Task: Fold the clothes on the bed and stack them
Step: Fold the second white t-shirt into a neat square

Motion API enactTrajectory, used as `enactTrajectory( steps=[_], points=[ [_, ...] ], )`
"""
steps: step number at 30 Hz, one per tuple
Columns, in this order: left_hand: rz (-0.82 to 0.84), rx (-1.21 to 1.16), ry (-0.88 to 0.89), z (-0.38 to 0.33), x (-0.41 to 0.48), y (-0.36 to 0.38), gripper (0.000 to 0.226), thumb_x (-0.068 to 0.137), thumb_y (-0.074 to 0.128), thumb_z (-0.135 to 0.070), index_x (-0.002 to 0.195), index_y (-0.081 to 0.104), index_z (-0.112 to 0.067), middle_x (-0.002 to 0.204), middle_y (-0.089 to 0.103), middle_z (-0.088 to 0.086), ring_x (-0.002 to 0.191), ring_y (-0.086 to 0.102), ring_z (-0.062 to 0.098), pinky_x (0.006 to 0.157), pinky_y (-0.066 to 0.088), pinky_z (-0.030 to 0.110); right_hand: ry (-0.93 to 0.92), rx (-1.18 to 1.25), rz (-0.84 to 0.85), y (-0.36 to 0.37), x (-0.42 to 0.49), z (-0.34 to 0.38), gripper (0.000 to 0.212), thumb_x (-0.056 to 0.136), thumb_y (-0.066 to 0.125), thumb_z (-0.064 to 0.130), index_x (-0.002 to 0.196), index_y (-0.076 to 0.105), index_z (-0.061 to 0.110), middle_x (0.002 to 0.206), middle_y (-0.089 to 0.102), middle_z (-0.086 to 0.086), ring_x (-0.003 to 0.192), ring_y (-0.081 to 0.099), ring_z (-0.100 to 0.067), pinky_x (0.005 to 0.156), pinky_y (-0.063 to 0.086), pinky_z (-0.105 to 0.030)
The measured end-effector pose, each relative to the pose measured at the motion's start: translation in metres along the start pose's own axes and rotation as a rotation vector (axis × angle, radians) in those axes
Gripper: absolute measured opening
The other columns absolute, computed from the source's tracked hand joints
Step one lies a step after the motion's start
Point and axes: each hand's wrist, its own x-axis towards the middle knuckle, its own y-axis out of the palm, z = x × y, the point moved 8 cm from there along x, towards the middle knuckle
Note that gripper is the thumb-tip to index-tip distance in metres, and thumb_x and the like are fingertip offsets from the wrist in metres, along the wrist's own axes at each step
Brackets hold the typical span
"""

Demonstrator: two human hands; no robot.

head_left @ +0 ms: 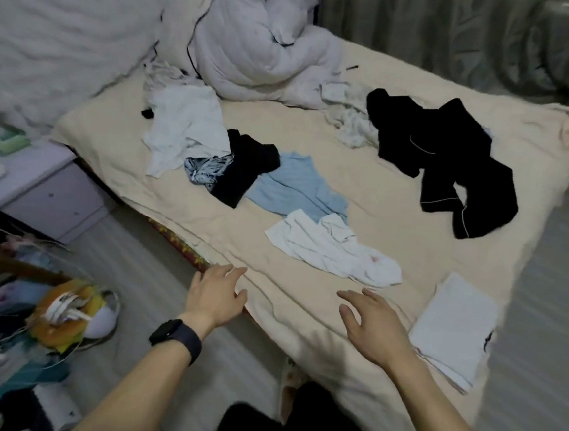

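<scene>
Loose clothes lie scattered on the cream bed (395,225). Nearest me is a crumpled white garment (335,250), with a light blue one (296,185) behind it. A small black top (249,167) overlaps a patterned grey piece (204,170) and a white shirt (180,127). Black piped pyjamas (449,161) sprawl at the right, beside a pale grey rumpled garment (350,121). A folded white garment (452,326) sits at the near right corner. My left hand (216,295) hovers over the bed's near edge, fingers spread, holding nothing. My right hand (373,322) is open too, just short of the crumpled white garment.
A bunched pale duvet (257,37) fills the head of the bed. A white nightstand (34,186) with a green box and a small dish stands at the left. Cluttered bags and cables (27,313) cover the floor at lower left. Grey curtains (464,35) hang behind.
</scene>
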Motion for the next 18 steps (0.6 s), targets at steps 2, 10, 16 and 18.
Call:
enactTrajectory(
  steps=[2, 10, 16, 18],
  points=[
    [0.077, 0.0, 0.018, 0.007, 0.028, 0.009, 0.057, 0.1, 0.043, -0.043, 0.155, 0.034, -0.032, 0.16, 0.035, -0.001, 0.146, 0.029, 0.022, 0.118, 0.023, 0.043, 0.07, 0.01, 0.066, 0.018, 0.02, -0.002, 0.042, 0.106, 0.04, 0.04, 0.146, 0.051, 0.034, 0.148, 0.053, 0.015, 0.149, 0.032, -0.02, 0.116, 0.03, -0.03],
    [0.405, 0.096, 0.145, 0.039, 0.14, 0.064, 0.057, 0.099, 0.045, -0.043, 0.154, 0.035, -0.031, 0.159, 0.037, 0.0, 0.146, 0.031, 0.024, 0.119, 0.025, 0.045, 0.361, 0.082, 0.363, 0.099, 0.108, -0.027, 0.05, 0.105, 0.04, 0.042, 0.153, 0.04, 0.027, 0.144, 0.057, -0.005, 0.133, 0.049, -0.028, 0.104, 0.043, -0.036],
    [0.525, 0.215, 0.225, 0.077, 0.265, 0.093, 0.063, 0.102, 0.038, -0.046, 0.16, 0.017, -0.033, 0.168, 0.015, 0.003, 0.152, 0.017, 0.028, 0.123, 0.014, 0.047, 0.715, 0.258, 0.295, 0.131, 0.183, -0.079, 0.061, 0.104, 0.048, 0.033, 0.158, 0.027, 0.017, 0.162, 0.028, -0.016, 0.144, 0.038, -0.031, 0.113, 0.034, -0.037],
    [0.493, 0.243, 0.244, 0.086, 0.312, 0.099, 0.065, 0.103, 0.035, -0.048, 0.161, 0.009, -0.034, 0.169, 0.006, 0.002, 0.154, 0.01, 0.029, 0.124, 0.009, 0.047, 0.814, 0.305, 0.22, 0.139, 0.209, -0.101, 0.07, 0.102, 0.052, 0.031, 0.161, 0.016, 0.021, 0.169, 0.006, -0.013, 0.151, 0.026, -0.032, 0.118, 0.031, -0.043]
  ],
)
